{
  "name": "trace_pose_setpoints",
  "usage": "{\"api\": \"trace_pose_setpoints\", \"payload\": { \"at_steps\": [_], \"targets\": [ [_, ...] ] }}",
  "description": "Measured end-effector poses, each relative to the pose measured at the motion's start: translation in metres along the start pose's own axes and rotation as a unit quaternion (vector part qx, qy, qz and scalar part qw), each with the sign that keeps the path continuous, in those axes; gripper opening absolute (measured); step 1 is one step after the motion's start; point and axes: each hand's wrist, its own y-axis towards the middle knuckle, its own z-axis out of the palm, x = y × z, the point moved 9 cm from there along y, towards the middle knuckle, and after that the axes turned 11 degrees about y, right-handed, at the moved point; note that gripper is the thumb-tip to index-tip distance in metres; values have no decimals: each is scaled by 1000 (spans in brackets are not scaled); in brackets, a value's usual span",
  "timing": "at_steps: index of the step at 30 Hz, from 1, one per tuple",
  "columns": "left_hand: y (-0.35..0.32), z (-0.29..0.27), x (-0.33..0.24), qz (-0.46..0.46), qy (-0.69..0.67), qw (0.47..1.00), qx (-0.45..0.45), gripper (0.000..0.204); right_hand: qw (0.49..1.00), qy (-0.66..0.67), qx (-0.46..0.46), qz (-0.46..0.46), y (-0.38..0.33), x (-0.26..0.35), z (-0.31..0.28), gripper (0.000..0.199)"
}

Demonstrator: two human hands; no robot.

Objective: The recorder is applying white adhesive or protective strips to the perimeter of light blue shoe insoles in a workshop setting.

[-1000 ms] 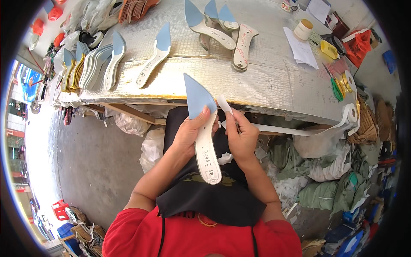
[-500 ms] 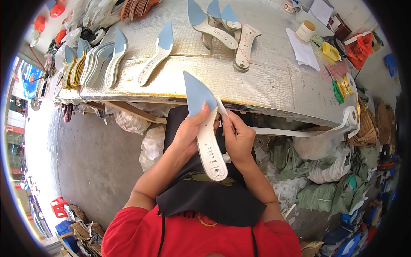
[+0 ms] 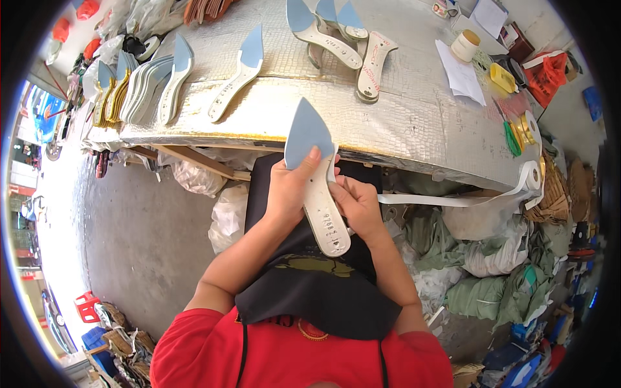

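A pointed shoe insole point(image 3: 319, 204) with a blue toe and a white heel part is held up over my lap, its toe aimed at the table. My left hand point(image 3: 288, 187) grips it by the side, thumb flat across the blue part. My right hand point(image 3: 358, 204) is closed at the insole's right edge, pinching the edge with white tape. From behind that hand a white tape point(image 3: 433, 201) runs right to a tape roll point(image 3: 532, 176) at the table's corner. The fingers beneath the insole are partly hidden.
On the silver-covered table point(image 3: 272, 107) lie a single insole point(image 3: 234, 81), stacked insoles point(image 3: 145, 90) at left and a loose pile point(image 3: 372, 68) at the back. A jar point(image 3: 464, 46) and green-handled scissors point(image 3: 511, 139) are at right. Bags and cloth point(image 3: 479, 297) fill the floor there.
The insole has turned more upright, its toe shifting right and its heel end rising. My right hand has slid a little lower along its edge, and the tape end no longer sticks out there.
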Motion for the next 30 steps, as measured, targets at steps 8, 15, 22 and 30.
{"api": "trace_pose_setpoints", "payload": {
  "at_steps": [8,15,22,30],
  "targets": [
    [-6,2,-19,100,161,982,-9,41,999,1,28,22,-7,2,11,26],
    [-11,11,-15,64,-36,984,162,64,997,-2,-75,-13,0,24,-3,25],
    [-6,3,1,33,57,995,79,36,970,-203,-68,-116,-6,18,13,20],
    [-2,2,0,10,49,994,95,25,934,-298,-101,-169,3,67,-23,23]
  ]
}}
